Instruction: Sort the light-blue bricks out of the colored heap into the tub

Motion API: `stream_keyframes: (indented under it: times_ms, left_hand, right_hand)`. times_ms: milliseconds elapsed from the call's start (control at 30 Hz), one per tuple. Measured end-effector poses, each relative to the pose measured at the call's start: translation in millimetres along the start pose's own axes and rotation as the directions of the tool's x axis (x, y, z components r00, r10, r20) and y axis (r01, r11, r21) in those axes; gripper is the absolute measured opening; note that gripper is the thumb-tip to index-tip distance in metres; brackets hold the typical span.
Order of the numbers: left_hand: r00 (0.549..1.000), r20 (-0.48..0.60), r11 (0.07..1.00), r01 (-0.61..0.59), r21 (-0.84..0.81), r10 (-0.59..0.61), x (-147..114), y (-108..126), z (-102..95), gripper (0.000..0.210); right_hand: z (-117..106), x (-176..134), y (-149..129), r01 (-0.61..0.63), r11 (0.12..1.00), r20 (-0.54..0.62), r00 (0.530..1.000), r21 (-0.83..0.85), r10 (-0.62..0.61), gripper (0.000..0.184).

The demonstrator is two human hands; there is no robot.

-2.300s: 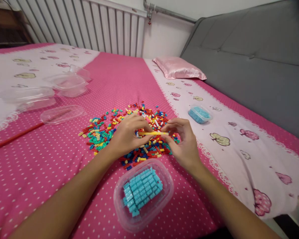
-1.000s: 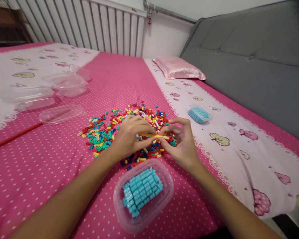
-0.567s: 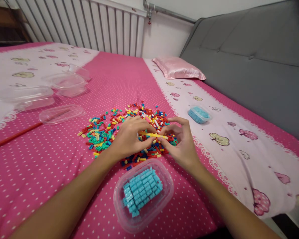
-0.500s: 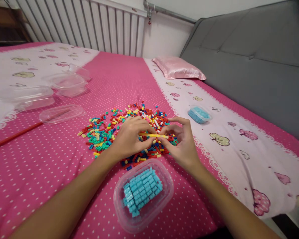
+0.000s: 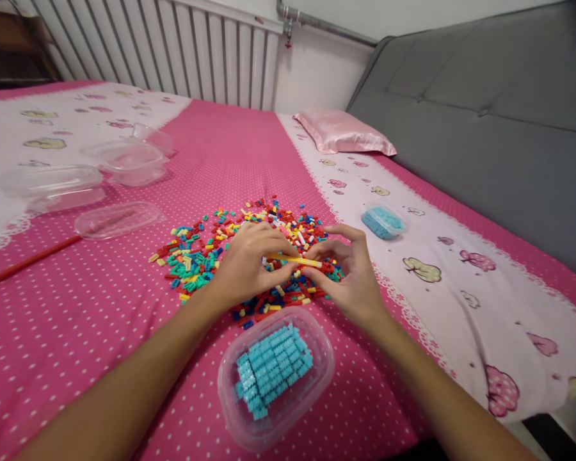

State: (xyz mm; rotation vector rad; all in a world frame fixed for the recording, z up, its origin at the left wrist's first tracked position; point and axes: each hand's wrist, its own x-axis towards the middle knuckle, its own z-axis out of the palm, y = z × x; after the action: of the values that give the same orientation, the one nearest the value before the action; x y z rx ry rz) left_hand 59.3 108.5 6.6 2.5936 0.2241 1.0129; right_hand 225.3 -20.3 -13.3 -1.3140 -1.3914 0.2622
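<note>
A thin strip of yellow bricks (image 5: 295, 259) is held above the pile between my two hands. My left hand (image 5: 253, 261) is closed on its left part, thumb below and fingers above. My right hand (image 5: 349, 272) pinches with thumb and forefinger near the strip's right end; whether a small piece is between those fingertips is hidden. Beneath and behind the hands spreads a heap of small mixed-colour bricks (image 5: 199, 256). Closest to me, a clear plastic tub (image 5: 321, 390) holds light-blue bricks (image 5: 274, 366) joined in rows.
A second small tub with blue bricks (image 5: 383, 221) sits at right. Clear empty-looking containers (image 5: 132, 160) and a lid (image 5: 120, 219) lie at left, by a long red rod (image 5: 33, 260). A pink pillow (image 5: 343, 131) rests by the grey headboard (image 5: 484, 96). All lie on a pink bedspread (image 5: 240, 147).
The yellow strip and both hands have shifted very slightly to the left, and the strip is tilted a little differently. The tubs and pile look the same.
</note>
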Motion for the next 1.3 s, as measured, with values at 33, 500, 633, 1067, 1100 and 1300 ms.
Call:
stream_keyframes:
  times_ms: [33, 500, 633, 1067, 1100, 1300]
  left_hand:
    - [0.999, -0.036, 1.000, 0.026, 0.010, -0.025, 0.6, -1.0, -1.4, 0.013]
    - [0.947, -0.158, 0.955, 0.293, 0.056, -0.281, 1.7, -13.4, -8.1, 0.022]
    - [0.948, -0.149, 0.955, 0.291, 0.054, -0.280, 1.8, -13.6, -7.0, 0.021]
    - [0.959, 0.022, 0.960, 0.281, 0.014, -0.281, 1.9, -18.3, -4.5, 0.026]
    - [0.960, 0.025, 0.960, 0.278, 0.020, -0.279, 1.8, -18.9, -4.0, 0.027]
    - [0.951, 0.003, 0.949, 0.307, 0.072, -0.308, 0.6, -21.6, 0.0, 0.026]
  right_hand:
    - [-7.9, 1.9, 4.2, -0.005, 0.999, -0.012, 1.000, -0.036, 0.004, 0.057]
    - [-57.1, -3.1, 73.8, -0.157, 0.828, 0.135, 0.954, -0.538, 0.269, 0.030]
    - [-56.0, -1.7, 71.9, -0.157, 0.795, 0.131, 0.950, -0.586, 0.284, 0.030]
    - [-54.8, 0.7, 72.3, -0.399, 0.859, -0.060, 0.914, -0.321, 0.402, 0.032]
    - [-54.6, 0.8, 73.2, -0.412, 0.869, -0.069, 0.910, -0.275, 0.409, 0.033]
    - [-54.1, -1.4, 80.2, -0.497, 0.866, -0.029, 0.868, -0.065, 0.496, 0.037]
